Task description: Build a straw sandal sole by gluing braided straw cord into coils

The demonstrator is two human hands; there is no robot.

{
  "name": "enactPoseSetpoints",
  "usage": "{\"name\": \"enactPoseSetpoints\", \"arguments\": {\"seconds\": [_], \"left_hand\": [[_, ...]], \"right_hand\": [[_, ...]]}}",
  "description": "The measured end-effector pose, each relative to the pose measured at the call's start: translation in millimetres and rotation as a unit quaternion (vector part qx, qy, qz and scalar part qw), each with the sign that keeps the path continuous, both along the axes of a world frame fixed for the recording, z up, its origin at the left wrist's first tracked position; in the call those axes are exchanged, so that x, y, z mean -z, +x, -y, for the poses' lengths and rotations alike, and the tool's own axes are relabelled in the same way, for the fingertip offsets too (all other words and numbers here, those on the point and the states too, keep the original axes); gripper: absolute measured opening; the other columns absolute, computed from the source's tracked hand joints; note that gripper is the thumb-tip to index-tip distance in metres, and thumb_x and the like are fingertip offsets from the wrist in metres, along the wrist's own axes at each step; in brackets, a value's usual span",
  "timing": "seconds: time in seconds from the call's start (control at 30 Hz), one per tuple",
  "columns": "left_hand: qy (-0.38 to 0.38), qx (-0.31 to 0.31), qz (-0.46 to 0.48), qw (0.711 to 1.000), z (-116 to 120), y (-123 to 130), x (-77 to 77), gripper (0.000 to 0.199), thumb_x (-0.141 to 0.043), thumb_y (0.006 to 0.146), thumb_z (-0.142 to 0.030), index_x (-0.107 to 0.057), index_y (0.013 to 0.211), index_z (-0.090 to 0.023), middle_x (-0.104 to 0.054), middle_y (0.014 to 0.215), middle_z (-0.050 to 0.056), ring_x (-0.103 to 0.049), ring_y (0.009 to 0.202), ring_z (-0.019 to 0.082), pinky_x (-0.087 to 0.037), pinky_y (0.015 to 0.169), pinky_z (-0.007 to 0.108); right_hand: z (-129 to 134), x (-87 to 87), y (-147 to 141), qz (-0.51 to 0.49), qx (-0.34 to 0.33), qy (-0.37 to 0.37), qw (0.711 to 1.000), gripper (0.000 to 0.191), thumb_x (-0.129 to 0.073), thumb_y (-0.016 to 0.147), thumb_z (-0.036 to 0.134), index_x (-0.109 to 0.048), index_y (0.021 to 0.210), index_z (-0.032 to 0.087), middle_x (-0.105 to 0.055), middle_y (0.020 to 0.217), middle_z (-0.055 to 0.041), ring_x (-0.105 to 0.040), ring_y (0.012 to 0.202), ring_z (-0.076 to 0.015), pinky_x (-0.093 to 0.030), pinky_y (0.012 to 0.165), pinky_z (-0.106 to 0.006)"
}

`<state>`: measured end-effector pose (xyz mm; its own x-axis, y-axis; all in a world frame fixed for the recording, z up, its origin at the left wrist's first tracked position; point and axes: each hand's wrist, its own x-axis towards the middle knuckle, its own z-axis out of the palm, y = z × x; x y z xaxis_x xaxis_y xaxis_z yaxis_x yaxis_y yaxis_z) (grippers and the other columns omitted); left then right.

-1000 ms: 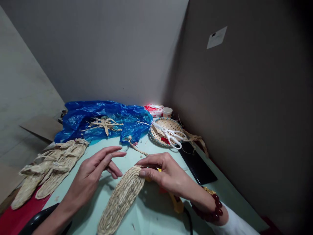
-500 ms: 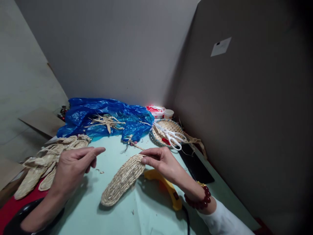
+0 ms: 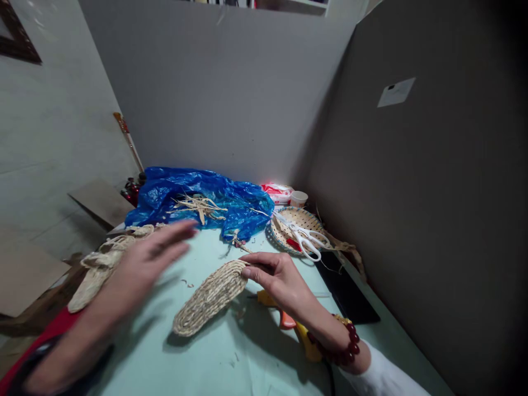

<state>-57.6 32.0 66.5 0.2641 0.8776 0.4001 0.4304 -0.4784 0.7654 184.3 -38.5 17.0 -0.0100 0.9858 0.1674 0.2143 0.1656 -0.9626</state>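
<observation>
A woven straw sole slants over the pale green tabletop, its upper right end pinched between the thumb and fingers of my right hand. My left hand, blurred by motion, is raised to the left of the sole with thumb and fingers apart and nothing in it. Beneath my right hand and wrist lies a yellow glue gun with an orange trigger, partly covered. Several straw shoes lie at the left, partly hidden behind my left hand.
At the back, a blue plastic bag bears straw strips. White scissors rest on a round woven basket, beside a paper cup and a red-white packet. A black flat object lies right.
My left hand has lifted and its fingers have spread. The view has shifted, so the background sits further right. My right hand still holds the sole.
</observation>
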Motion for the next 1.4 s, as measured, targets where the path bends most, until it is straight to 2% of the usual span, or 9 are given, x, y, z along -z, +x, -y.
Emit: {"name": "enactPoseSetpoints", "arguments": {"seconds": [0.1, 0.2, 0.3, 0.4, 0.6, 0.93, 1.23, 1.3, 1.4], "left_hand": [[-0.054, 0.076, -0.028, 0.995, 15, 38, 22.1, 0.023, -0.073, 0.081, -0.041, -0.082, 0.098, -0.029, -0.085, 0.101, 0.002, -0.078, 0.097, 0.025, -0.061, 0.089, 0.033], [-0.073, 0.095, -0.019, 0.993, 24, 54, 29.8, 0.017, -0.069, 0.083, -0.039, -0.083, 0.087, -0.030, -0.085, 0.099, 0.002, -0.077, 0.092, 0.025, -0.060, 0.088, 0.033], [-0.082, 0.082, 0.005, 0.993, 29, 51, 32.0, 0.019, -0.068, 0.084, -0.041, -0.081, 0.093, -0.031, -0.084, 0.099, -0.001, -0.076, 0.093, 0.023, -0.058, 0.088, 0.028], [-0.090, 0.084, 0.013, 0.992, 32, 46, 35.4, 0.017, -0.068, 0.084, -0.042, -0.079, 0.091, -0.031, -0.082, 0.088, -0.003, -0.075, 0.079, 0.019, -0.058, 0.075, 0.021], [-0.123, 0.113, 0.002, 0.986, 42, 49, 39.4, 0.010, -0.070, 0.084, -0.038, -0.079, 0.085, -0.034, -0.078, 0.076, -0.006, -0.072, 0.070, 0.016, -0.055, 0.068, 0.018], [-0.074, 0.141, -0.022, 0.987, 38, 44, 54.3, 0.015, -0.064, 0.089, -0.041, -0.079, 0.089, -0.036, -0.082, 0.087, -0.007, -0.075, 0.073, 0.015, -0.055, 0.064, 0.013], [-0.118, 0.054, -0.031, 0.991, 24, 49, 59.1, 0.015, -0.069, 0.079, -0.046, -0.080, 0.077, -0.035, -0.081, 0.077, -0.008, -0.075, 0.070, 0.014, -0.054, 0.065, 0.008], [-0.130, 0.021, -0.043, 0.990, 17, 43, 67.5, 0.018, -0.070, 0.078, -0.051, -0.079, 0.078, -0.035, -0.081, 0.078, -0.009, -0.075, 0.072, 0.015, -0.054, 0.066, 0.009], [-0.142, -0.012, -0.061, 0.988, 10, 34, 79.2, 0.024, -0.068, 0.079, -0.058, -0.078, 0.083, -0.037, -0.081, 0.086, -0.008, -0.075, 0.082, 0.018, -0.055, 0.070, 0.014]], "right_hand": [[8, -2.0, -6, 0.029, 0.037, 0.057, 0.997, 0.022, -0.067, 0.090, 0.028, -0.081, 0.103, 0.017, -0.080, 0.093, -0.0070, -0.072, 0.082, -0.0226, -0.055, 0.074, -0.032], [19, -1.0, -9, 0.064, 0.067, 0.114, 0.989, 0.021, -0.066, 0.093, 0.027, -0.080, 0.105, 0.017, -0.078, 0.090, -0.0075, -0.069, 0.078, -0.0210, -0.052, 0.073, -0.033], [28, -1.2, -6, 0.087, 0.066, 0.159, 0.981, 0.020, -0.065, 0.095, 0.024, -0.079, 0.108, 0.017, -0.077, 0.086, -0.0068, -0.066, 0.074, -0.0197, -0.050, 0.071, -0.032], [34, -7.6, 3, 0.129, 0.020, 0.195, 0.972, 0.021, -0.062, 0.097, 0.019, -0.076, 0.112, 0.017, -0.074, 0.087, -0.0063, -0.063, 0.076, -0.0189, -0.048, 0.071, -0.032], [42, -27.5, 29, 0.290, -0.053, 0.237, 0.926, 0.028, -0.052, 0.094, 0.001, -0.072, 0.113, 0.009, -0.068, 0.082, -0.0059, -0.057, 0.072, -0.0171, -0.045, 0.065, -0.029], [29, -27.1, 41, 0.319, -0.046, 0.252, 0.912, 0.019, -0.052, 0.102, 0.013, -0.069, 0.108, 0.017, -0.073, 0.088, -0.0072, -0.060, 0.075, -0.0187, -0.048, 0.068, -0.033], [25, -12.4, 48, 0.365, 0.094, 0.308, 0.874, 0.023, -0.060, 0.097, 0.008, -0.065, 0.117, 0.017, -0.068, 0.128, -0.0124, -0.057, 0.111, -0.0261, -0.045, 0.098, -0.048], [33, -10.8, 52, 0.360, 0.114, 0.319, 0.869, 0.024, -0.059, 0.096, 0.004, -0.065, 0.115, 0.016, -0.070, 0.118, -0.0117, -0.059, 0.103, -0.0233, -0.047, 0.094, -0.044], [53, -3.6, 55, 0.375, 0.115, 0.282, 0.876, 0.011, -0.058, 0.098, 0.007, -0.066, 0.098, 0.015, -0.068, 0.082, -0.0058, -0.057, 0.073, -0.0173, -0.047, 0.068, -0.033]]}}
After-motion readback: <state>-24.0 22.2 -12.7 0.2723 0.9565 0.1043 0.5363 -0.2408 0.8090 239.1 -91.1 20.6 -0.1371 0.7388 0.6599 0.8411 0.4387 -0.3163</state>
